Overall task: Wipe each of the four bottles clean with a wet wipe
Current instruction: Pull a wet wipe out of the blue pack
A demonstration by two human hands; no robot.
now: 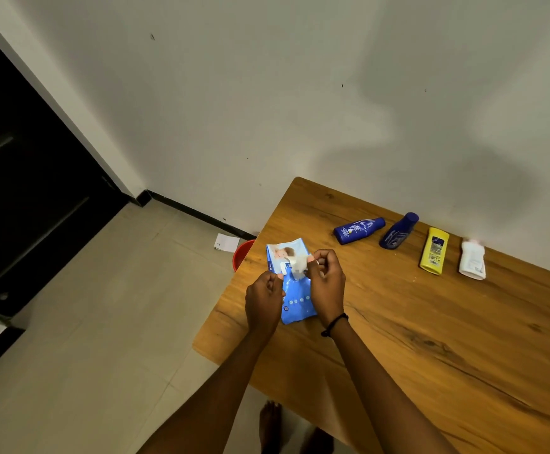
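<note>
Both hands work at the wet wipe pack [295, 290], which lies flat near the table's [431, 339] left edge, its long axis running away from the person toward the far left corner. The left hand [264, 301] is curled into a loose fist against the pack's left side, apparently pinning it; what its fingers grip, if anything, I cannot tell. The right hand [326, 283] pinches a white wet wipe [298, 266] between thumb and fingertips, the sheet partly drawn up from the opening at the pack's middle.

The 4 bottles lie in a row along the far edge by the wall, well apart from the hands and off to their right: 2 blue bottles [358, 230] [398, 231], a yellow bottle [434, 251], and a white bottle [472, 259]. All 4 lie on their sides. The right hand is nearer to them, and the nearest blue bottle would likely be the easiest first reach once the wipe comes free.
</note>
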